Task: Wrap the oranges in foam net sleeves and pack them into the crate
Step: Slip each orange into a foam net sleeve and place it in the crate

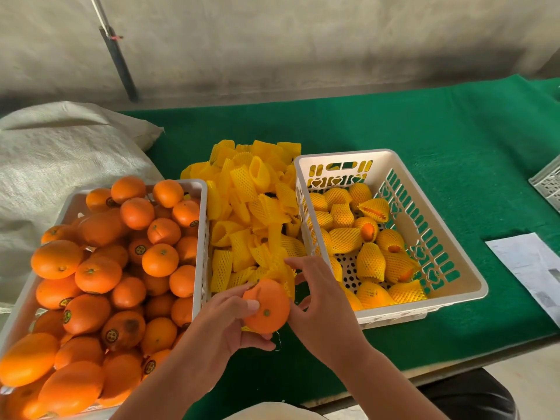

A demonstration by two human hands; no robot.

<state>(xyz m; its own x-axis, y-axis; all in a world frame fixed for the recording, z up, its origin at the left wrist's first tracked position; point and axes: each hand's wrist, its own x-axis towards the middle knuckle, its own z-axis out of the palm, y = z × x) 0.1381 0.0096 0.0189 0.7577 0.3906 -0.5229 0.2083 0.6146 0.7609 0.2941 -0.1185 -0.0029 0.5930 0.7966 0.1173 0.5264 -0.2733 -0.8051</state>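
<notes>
My left hand [230,319] grips a bare orange [268,307] in front of me, thumb across its top, fingers curled under it. My right hand [318,298] is just right of the orange and pinches a yellow foam net sleeve [281,272] at the near edge of the sleeve pile [251,207]. The white crate [460,262] on the right holds several sleeved oranges [371,262]. A white crate [202,237] on the left is heaped with bare oranges [100,274].
A green cloth [454,131] covers the table. A woven grey sack [54,153] lies at the back left, and a dark pole [118,59] leans on the wall. Papers [530,268] lie at the right edge, beside another white crate's corner [548,183].
</notes>
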